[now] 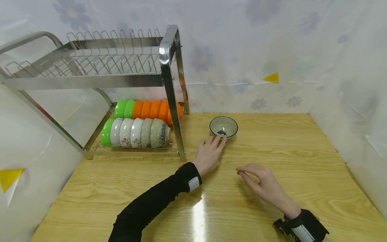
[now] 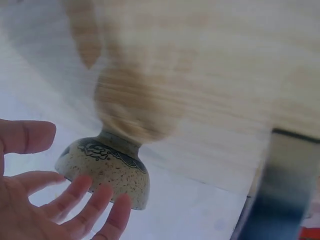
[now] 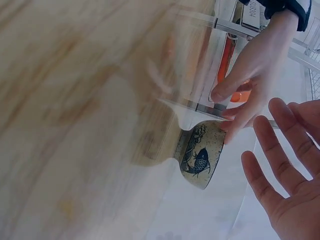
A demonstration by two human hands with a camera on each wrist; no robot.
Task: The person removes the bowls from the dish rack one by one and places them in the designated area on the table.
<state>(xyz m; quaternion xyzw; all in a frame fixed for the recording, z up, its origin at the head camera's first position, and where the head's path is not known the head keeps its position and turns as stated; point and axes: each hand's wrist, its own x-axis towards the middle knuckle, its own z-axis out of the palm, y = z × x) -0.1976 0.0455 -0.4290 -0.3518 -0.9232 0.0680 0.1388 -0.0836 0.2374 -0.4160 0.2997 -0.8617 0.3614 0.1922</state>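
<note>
A speckled grey-beige bowl [image 1: 223, 123] with a dark rim stands upright on the wooden table, right of the dish rack. Its outside carries a dark blue fish pattern, plain in the right wrist view on the bowl [image 3: 202, 155]. My left hand [image 1: 209, 154] reaches to the bowl's near side, fingertips right at the rim. In the left wrist view, the fingers [image 2: 102, 192] are spread and overlap the bowl, with the thumb held apart. My right hand [image 1: 267, 185] hovers nearer to me on the right, its fingers relaxed around nothing.
A two-tier metal dish rack [image 1: 87, 81] stands at the left. On its lower tier, green and orange bowls [image 1: 146, 109] form the back row; green, white and speckled bowls [image 1: 137, 131] form the front row. A flowered sheet [image 1: 223, 60] hangs behind the table [image 1: 302, 151].
</note>
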